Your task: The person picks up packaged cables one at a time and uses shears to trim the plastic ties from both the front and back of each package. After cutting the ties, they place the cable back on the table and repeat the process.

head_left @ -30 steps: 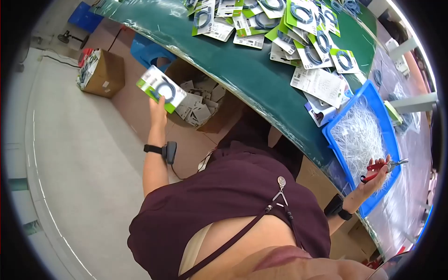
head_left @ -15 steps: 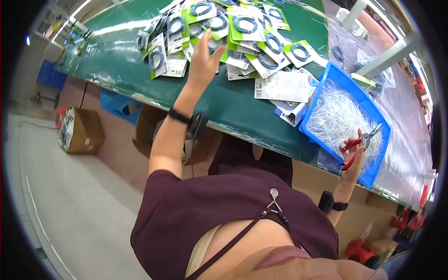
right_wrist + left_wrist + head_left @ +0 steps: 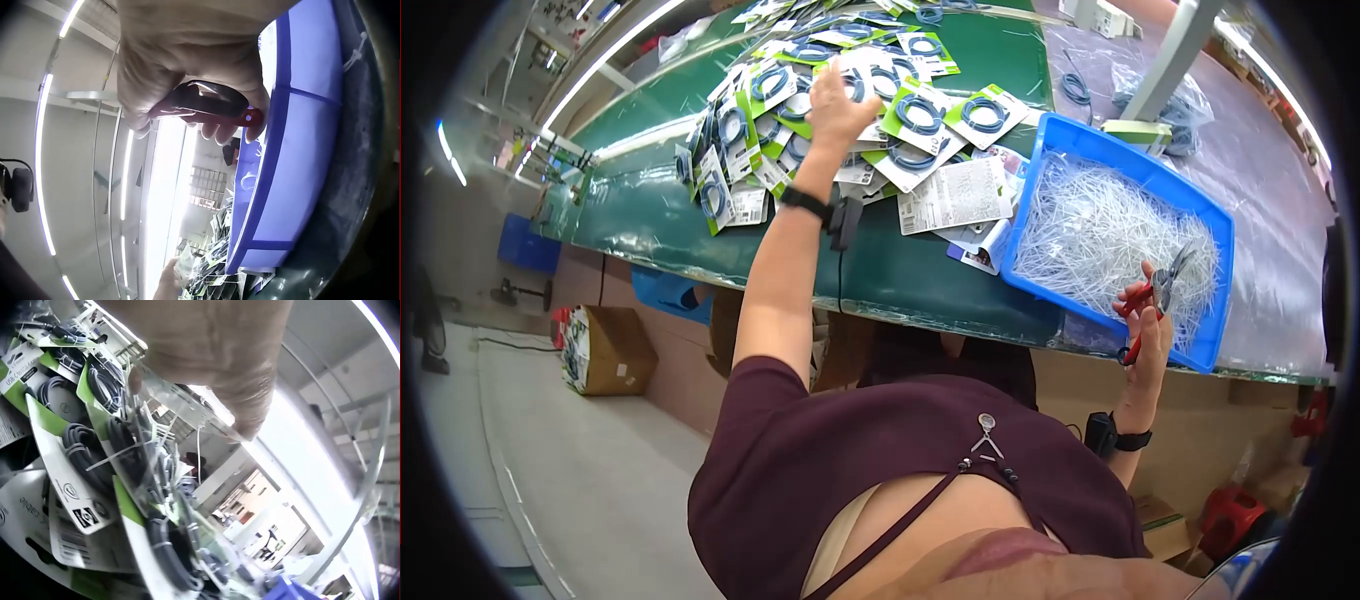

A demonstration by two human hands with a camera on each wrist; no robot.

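Reaching into the heap of carded cables (image 3: 920, 113) on the green table, my left hand (image 3: 836, 112) pinches one carded cable (image 3: 859, 72). In the left wrist view the clear plastic edge of this pack (image 3: 187, 407) runs between thumb and fingers. Around it lie grey coiled cables (image 3: 87, 447) on white and green cards. My right hand (image 3: 1146, 335) grips red-handled cutters (image 3: 1138, 298), their metal blades pointing up and away over the blue tray (image 3: 1022, 225). Seen from the right wrist, the red handle (image 3: 253, 117) lies across the palm under curled fingers.
White plastic offcuts (image 3: 1090, 230) fill the blue tray. A white printed sheet (image 3: 955, 195) lies left of it on the green table (image 3: 870, 255). Behind the tray rises a grey post (image 3: 1175, 60). A cardboard box (image 3: 615, 350) stands on the floor at left.
My left hand let go of a carded cable over the floor box, then moved up and right to the heap, where it has taken another. The right hand keeps the cutters by the tray.
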